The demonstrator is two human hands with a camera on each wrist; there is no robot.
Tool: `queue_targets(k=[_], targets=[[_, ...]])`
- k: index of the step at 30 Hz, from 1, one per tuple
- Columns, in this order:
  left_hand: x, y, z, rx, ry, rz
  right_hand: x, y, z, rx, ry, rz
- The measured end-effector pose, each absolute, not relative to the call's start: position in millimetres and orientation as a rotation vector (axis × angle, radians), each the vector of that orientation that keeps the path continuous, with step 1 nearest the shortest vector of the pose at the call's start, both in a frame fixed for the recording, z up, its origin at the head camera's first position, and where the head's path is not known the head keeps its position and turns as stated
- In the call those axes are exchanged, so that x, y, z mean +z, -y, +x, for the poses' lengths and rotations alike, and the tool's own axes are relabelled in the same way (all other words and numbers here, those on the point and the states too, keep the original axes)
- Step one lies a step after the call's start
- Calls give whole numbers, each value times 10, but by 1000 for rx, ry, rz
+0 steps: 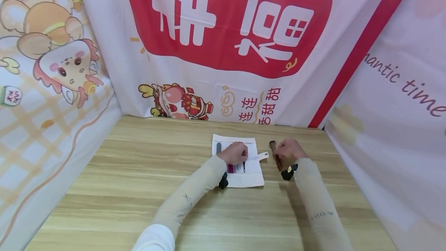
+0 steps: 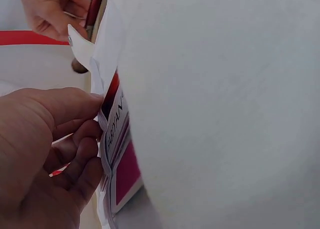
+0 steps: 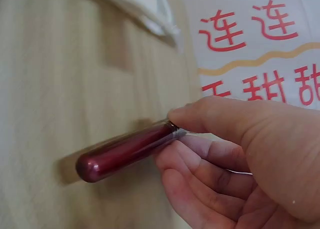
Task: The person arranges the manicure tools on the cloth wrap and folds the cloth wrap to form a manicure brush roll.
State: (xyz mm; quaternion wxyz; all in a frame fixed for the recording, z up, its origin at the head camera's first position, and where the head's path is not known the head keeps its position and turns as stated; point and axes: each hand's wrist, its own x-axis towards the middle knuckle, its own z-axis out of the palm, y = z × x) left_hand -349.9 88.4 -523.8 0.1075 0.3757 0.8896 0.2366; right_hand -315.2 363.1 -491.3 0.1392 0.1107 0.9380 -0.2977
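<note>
A white fabric pouch (image 1: pixel 252 179) lies opened flat on the table, its snap strap (image 1: pixel 263 156) sticking out to the right. My left hand (image 1: pixel 235 153) is over its middle; in the left wrist view the thumb and fingertips pinch a pocket edge. Inside the pocket sit a card with magenta print (image 2: pixel 129 169) and lettering, and something red (image 2: pixel 114 86). My right hand (image 1: pixel 290 149) holds a makeup brush (image 1: pixel 278 163) just right of the pouch. The thumb and fingers pinch the brush by its metal collar, leaving the dark red handle (image 3: pixel 125 154) exposed.
A grey flat piece (image 1: pixel 218 148) and a small black-looped tool (image 1: pixel 244 167) lie in the pouch. The wooden table (image 1: pixel 139 189) meets a printed cloth backdrop (image 1: pixel 223 61) behind, with cloth walls left and right.
</note>
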Motion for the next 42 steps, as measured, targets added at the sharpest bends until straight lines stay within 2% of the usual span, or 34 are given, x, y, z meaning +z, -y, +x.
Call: queue_targets(k=[7, 14, 15, 21, 26, 34, 42], targets=[[-5232, -872, -3479, 707, -2599, 1089, -4714, -3509, -3273, -886, -2816, 222], [-5182, -861, -3492, 698, -2572, 1120, -4544, -3271, -3362, -1080, -2863, 238], [-5273, -871, -3559, 700, -2576, 1141, -4540, -3231, -3378, -1103, -2874, 237], [-5404, -899, -3681, 707, -2547, 1193, -4659, -2994, -3477, -1309, -2949, 272], [-5332, -892, -3602, 694, -2556, 1198, -4817, -2823, -3498, -1449, -2930, 323], [-5185, -867, -3491, 696, -2574, 1257, -4973, -2683, -3501, -1366, -2919, 314], [-5214, -878, -3499, 661, -2596, 1309, -5020, -2645, -3512, -1269, -2860, 290]])
